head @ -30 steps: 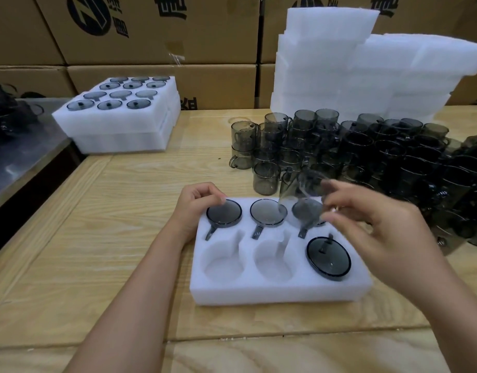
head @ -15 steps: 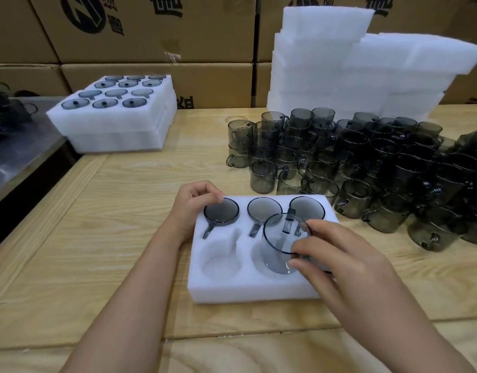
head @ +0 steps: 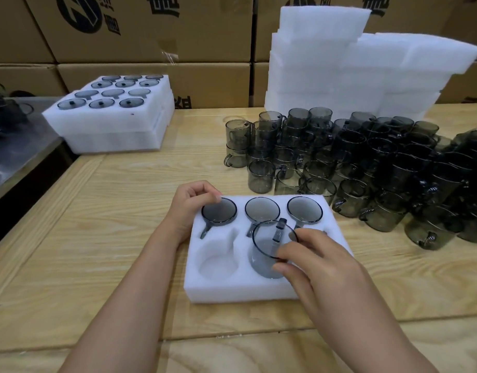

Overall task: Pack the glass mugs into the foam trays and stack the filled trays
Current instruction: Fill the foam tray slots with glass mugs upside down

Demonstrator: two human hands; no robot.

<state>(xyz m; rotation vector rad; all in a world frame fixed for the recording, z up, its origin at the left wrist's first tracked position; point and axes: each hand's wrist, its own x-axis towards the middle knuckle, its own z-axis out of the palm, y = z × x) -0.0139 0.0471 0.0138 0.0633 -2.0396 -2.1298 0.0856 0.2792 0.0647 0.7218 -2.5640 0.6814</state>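
A pale wooden table (head: 110,238) of wide planks fills the head view, and a white foam tray (head: 240,289) lies on it just in front of the person. The tray's far row holds three smoky glass mugs (head: 262,210), each sunk in its pocket with a flat round face up. The near left pocket (head: 217,262) is bare foam. The left hand (head: 190,208) curls its fingers over the tray's far left corner, with its fingertips at the edge of the nearest mug. The right hand (head: 315,262) pinches another glass mug (head: 267,254) by its upper edge. This mug stands partly down in the near middle pocket, with its handle turned to the far row. The right hand hides the near right pocket. Beyond the tray and to its right, a crowd of loose mugs (head: 366,162) covers the table, some of them stacked two high. Behind these rises a pile of plain foam sheets (head: 339,71). Far to the left of the tray sits a stack of filled trays (head: 110,122), and beside that is a grey metal surface (head: 14,146). Printed cardboard boxes (head: 151,28) wall the back of the room.
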